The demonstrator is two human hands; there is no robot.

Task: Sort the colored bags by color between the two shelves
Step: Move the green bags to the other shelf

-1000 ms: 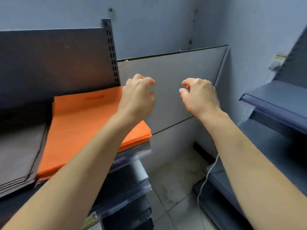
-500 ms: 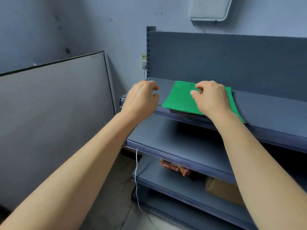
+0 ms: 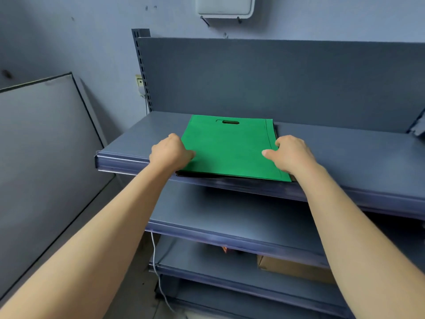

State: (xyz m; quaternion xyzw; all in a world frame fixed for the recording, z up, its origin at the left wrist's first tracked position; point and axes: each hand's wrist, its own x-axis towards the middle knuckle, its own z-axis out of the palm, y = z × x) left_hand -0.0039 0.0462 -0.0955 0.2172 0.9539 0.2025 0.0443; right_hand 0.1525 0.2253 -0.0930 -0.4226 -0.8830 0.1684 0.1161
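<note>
Left grip (image 3: 171, 153): curled at the left edge of the green bag (image 3: 230, 148), thumb laid on the green face; fingertips tucked under the knuckles, out of sight. It holds the bag by that edge

Right grip (image 3: 291, 155): curled at the bag's right edge, thumb stretched flat onto the top; fingertips likewise hidden. It holds the bag by that side

Green bag: flat, with a die-cut handle slot at the far end; lies on the top shelf (image 3: 345, 153), near edge flush with the shelf front, between the two grips

Dark layers (image 3: 195, 174): thin black edges showing under the bag at its near left corner and along its right side; number and colour of the items beneath cannot be made out

Shelving: grey-blue metal with a slotted upright (image 3: 142, 67) and a plain back panel (image 3: 276, 81); lower shelves partly covered by both forearms

Cardboard box (image 3: 294, 270): on a lower shelf, only its front corner visible, the rest in shadow

Small orange-red item (image 3: 224, 249): just under a shelf lip, too little showing to identify

White cable (image 3: 154, 256): hangs down beside the left end of the shelves, its lower end lost near the floor

Grey panel (image 3: 46, 157): leans tilted against the wall at left, cut off by the frame

Wall socket (image 3: 139, 82): behind the upright, partly hidden

White casing (image 3: 225, 6): mounted on the wall above, top cut off
</note>
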